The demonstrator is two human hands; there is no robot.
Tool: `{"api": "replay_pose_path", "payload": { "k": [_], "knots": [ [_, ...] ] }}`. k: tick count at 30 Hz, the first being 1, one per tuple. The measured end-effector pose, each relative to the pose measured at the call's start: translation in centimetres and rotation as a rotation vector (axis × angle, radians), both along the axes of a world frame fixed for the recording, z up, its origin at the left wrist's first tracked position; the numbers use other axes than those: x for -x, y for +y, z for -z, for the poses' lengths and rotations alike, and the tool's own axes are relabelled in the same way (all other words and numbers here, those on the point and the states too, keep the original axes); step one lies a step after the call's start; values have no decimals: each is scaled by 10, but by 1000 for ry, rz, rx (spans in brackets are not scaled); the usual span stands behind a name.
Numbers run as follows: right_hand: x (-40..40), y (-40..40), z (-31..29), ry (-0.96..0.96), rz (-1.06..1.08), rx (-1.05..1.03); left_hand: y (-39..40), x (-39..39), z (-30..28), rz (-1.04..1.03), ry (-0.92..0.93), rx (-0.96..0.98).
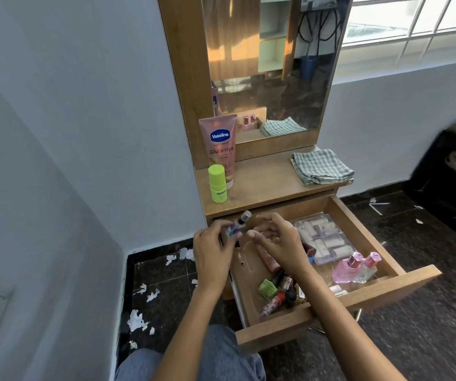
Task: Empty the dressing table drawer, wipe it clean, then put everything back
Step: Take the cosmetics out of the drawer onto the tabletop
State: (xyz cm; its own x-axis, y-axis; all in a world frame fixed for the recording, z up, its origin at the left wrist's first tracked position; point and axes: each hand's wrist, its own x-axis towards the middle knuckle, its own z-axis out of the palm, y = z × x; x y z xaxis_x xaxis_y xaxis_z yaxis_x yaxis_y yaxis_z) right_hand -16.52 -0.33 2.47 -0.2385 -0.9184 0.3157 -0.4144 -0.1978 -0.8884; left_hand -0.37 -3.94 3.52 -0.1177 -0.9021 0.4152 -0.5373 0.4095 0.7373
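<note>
L hand (211,250) is gripping a small purple bottle (236,228) w/ silver cap, holding it tilted over the drawer's (364,301) back-left corner. R hand (279,243) is hovering just beside it w/ fingers loosely curled, grasping nothing. Drawer is sitting pulled out, full: nail polishes (275,291) at front, clear box of rolls (324,237) in middle, pink perfume bottles (354,266) at right. Up top, green stick (217,182) & Vaseline tube (220,145) are standing at left, checked cloth (321,166) is lying at right.

On the wooden tabletop (265,182), a pink lotion tube (219,144) stands at the left, behind a lime-green stick bottle (217,183); a folded checked cloth (321,166) lies right. Below, the open wooden drawer (358,301) holds a clear plastic box of rollers (323,237) behind two pink perfume bottles (354,266).
</note>
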Motion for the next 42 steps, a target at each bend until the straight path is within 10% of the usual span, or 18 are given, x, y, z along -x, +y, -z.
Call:
{"api": "replay_pose_path", "payload": {
  "k": [5,28,42],
  "knots": [
    [1,-2,7,366,80,-87,-21,3,-16,-188,165,61],
    [5,-9,16,371,125,-201,-25,13,9,-172,-23,91],
    [-10,-18,16,783,-259,-337,16,-5,37,79,-717,-13]
  ]
}}
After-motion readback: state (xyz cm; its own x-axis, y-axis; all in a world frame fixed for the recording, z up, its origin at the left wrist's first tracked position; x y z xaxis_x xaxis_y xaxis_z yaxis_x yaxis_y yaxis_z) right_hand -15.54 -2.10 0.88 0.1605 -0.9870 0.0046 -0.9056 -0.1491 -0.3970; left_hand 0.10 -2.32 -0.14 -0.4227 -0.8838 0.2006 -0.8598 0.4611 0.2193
